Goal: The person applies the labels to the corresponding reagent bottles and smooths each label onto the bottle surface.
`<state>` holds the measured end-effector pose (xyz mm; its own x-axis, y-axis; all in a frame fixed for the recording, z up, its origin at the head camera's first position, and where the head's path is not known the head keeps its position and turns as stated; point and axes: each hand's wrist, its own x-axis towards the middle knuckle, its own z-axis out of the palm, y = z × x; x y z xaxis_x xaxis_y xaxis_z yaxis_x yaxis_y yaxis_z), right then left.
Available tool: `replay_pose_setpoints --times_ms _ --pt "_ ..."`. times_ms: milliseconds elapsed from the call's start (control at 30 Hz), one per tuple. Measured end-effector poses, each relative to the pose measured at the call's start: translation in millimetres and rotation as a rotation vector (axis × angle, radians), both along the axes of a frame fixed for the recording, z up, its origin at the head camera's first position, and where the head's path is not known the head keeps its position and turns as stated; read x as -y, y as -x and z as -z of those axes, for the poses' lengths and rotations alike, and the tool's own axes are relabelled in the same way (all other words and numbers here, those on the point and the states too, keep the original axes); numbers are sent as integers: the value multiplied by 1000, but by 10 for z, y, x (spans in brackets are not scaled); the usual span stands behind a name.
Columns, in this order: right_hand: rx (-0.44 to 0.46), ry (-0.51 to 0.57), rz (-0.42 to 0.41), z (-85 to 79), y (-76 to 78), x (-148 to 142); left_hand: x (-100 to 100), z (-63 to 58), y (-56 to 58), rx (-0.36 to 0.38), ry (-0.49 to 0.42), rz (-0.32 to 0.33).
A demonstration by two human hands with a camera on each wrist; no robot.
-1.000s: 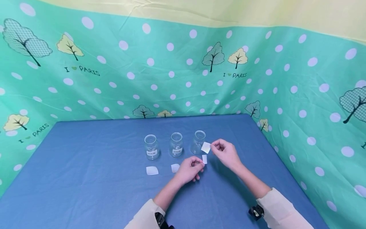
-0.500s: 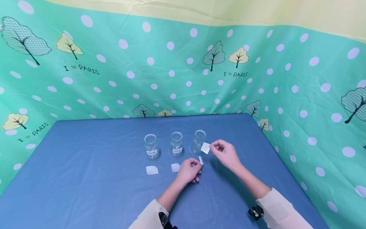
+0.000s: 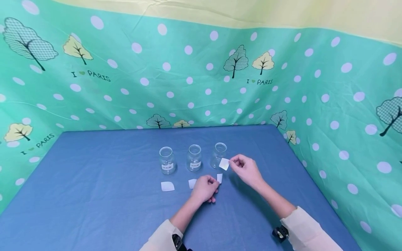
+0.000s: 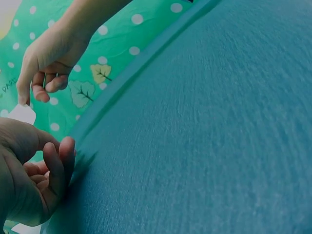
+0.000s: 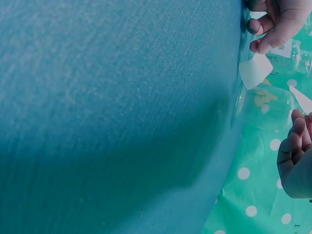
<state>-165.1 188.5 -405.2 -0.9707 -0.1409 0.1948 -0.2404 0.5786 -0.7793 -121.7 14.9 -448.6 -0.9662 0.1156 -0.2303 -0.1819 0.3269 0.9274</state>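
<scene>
Between its thumb and fingertips my right hand [image 3: 248,170] pinches a small white square of paper [image 3: 224,164] by its edge, held in front of the right-hand glass jar [image 3: 220,151]. Just below and to the left, my left hand [image 3: 202,190] pinches a smaller white paper piece [image 3: 219,178], whose curved face shows in the right wrist view [image 5: 256,71]. The middle jar [image 3: 194,155] and the left jar [image 3: 166,157] each carry a white label with dark print. All three jars stand upright without lids.
In front of the left jar lies a white paper piece [image 3: 167,186]. Another paper piece [image 3: 192,183] lies before the middle jar, partly behind my left hand. A blue cloth [image 3: 110,195] covers the table, and a green dotted curtain [image 3: 125,69] hangs around its back and right side.
My left hand has drawn back slightly left and down with the smaller paper piece, which has turned. My right hand has shifted slightly left and down with the white square.
</scene>
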Motion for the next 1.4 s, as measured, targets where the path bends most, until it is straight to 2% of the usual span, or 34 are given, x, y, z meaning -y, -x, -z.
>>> replay_pose_setpoints --times_ms 533,1400 --pt "-1 -10 -15 24 -13 15 52 3 -31 -29 48 -26" --pt "20 -10 -3 56 -11 39 89 42 -9 -10 17 -21"
